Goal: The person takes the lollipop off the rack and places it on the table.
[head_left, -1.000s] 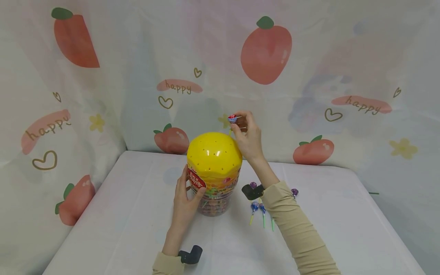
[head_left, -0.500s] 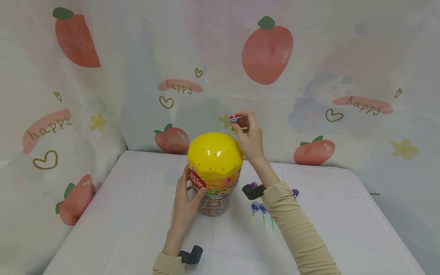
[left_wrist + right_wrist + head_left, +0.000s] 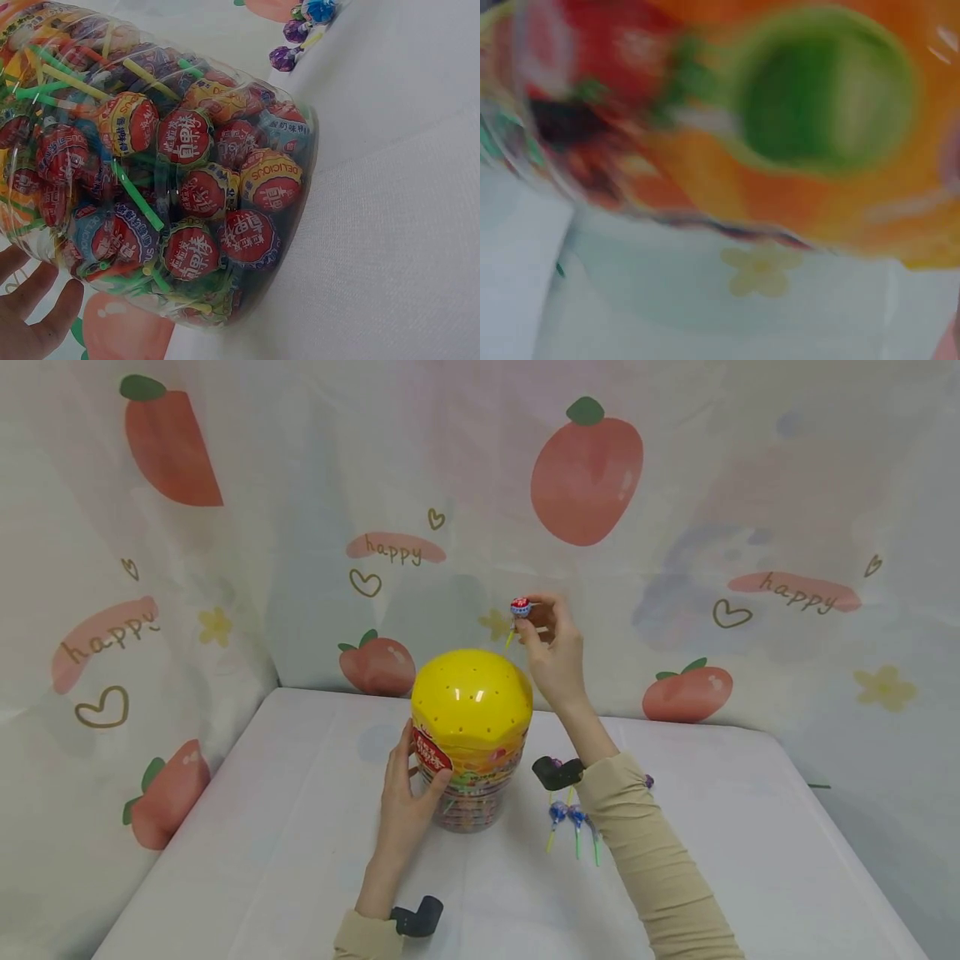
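Note:
A clear plastic jar (image 3: pixel 467 814) with a dotted yellow lid (image 3: pixel 471 693) stands upright on the table. My left hand (image 3: pixel 405 818) holds its left side, thumb across the front near the red label. The left wrist view shows wrapped lollipops (image 3: pixel 187 139) packed inside the jar, and fingers (image 3: pixel 56 315) beside its wall. Just above the lid's right rear edge, my right hand (image 3: pixel 557 656) pinches a lollipop (image 3: pixel 521 607) with a red and blue wrapper and yellow stick, head up. The jar's printed sleeve (image 3: pixel 705 172) fills the blurred right wrist view; the right hand is unseen there.
Several loose lollipops (image 3: pixel 558 812) lie on the white table (image 3: pixel 285 827) right of the jar, partly under the right forearm. A patterned cloth backdrop (image 3: pixel 472 485) rises behind the table. Each wrist carries a black camera mount (image 3: pixel 418 917).
My right hand has risen slightly and moved right with the lollipop, showing more of its yellow stick above the lid. The left hand and jar stay nearly where they were.

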`<state>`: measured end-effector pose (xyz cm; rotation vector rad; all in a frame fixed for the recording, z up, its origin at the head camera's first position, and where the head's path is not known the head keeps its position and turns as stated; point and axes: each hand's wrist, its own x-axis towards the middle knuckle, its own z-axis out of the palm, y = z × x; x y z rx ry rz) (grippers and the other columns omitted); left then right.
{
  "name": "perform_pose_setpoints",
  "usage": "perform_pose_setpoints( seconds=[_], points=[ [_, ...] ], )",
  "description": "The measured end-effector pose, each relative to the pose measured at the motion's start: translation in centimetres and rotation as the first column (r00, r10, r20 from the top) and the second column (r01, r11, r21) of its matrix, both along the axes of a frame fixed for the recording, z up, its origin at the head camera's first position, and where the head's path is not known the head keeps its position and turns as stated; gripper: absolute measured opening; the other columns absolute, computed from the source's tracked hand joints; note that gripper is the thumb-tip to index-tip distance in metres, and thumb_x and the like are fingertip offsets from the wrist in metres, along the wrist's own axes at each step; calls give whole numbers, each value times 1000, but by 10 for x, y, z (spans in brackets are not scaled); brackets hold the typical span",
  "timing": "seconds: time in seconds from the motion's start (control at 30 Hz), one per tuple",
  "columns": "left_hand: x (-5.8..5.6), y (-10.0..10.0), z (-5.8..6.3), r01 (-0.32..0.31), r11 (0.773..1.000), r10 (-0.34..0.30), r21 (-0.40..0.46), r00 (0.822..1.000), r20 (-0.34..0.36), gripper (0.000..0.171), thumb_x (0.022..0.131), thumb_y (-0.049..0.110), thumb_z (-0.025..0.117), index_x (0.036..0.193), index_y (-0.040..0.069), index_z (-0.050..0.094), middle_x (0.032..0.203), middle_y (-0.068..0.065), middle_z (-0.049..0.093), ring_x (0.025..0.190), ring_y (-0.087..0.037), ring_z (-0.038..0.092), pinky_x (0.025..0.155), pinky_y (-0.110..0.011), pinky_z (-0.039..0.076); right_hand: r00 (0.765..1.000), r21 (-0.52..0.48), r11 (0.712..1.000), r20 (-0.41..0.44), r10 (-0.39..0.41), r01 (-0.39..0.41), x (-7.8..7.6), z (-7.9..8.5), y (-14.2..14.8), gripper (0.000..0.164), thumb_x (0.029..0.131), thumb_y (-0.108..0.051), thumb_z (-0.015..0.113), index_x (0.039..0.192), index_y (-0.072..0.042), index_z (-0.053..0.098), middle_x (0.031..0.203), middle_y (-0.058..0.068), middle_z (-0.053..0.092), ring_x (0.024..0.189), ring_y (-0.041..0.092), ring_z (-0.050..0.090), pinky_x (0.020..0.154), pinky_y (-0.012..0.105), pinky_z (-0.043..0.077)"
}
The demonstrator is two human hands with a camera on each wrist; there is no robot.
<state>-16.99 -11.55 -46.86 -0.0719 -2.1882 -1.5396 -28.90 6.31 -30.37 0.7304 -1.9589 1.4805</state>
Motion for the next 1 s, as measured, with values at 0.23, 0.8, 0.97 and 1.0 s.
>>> perform_pose_setpoints(
  seconds=[0.23, 0.8, 0.97, 1.0],
  points=[
    [0, -1, 0, -14, 1000, 14, -4, 1000, -7, 85, 87, 32, 69, 153, 37, 16, 145, -5, 42, 130, -23, 40, 102, -50, 44, 996, 6, 1000, -86, 7, -6, 6, 20, 6, 28, 94, -7, 59, 121, -2, 54, 101, 15, 65, 82, 13, 61, 70, 18, 49],
    [0, 2, -1, 6, 1000, -6, 0, 1000, -13, 84, 88, 32, 68, 153, 36, 15, 146, -4, 41, 131, -23, 40, 101, -49, 44, 1000, -114, 993, -5, 0, 0, 42, 6, 37, 30, 91, -2, 61, 119, 5, 53, 95, -11, 62, 78, 6, 61, 66, 15, 52],
    [0, 1, -1, 8, 1000, -8, 4, 1000, -12, 84, 88, 31, 69, 154, 34, 16, 146, -4, 41, 131, -23, 39, 102, -50, 44, 999, -145, 988, 12, 48, -46, 55, 0, 44, 32, 91, 0, 61, 120, 9, 50, 95, -11, 62, 78, 7, 60, 65, 16, 53],
    [0, 1, -1, 8, 1000, -8, 4, 1000, -12, 85, 88, 31, 69, 154, 34, 16, 145, -4, 41, 131, -23, 39, 102, -50, 44, 998, -150, 987, 13, 62, -59, 57, -1, 46, 32, 91, 1, 60, 120, 9, 50, 96, -10, 62, 78, 7, 60, 64, 16, 53]
  ],
)
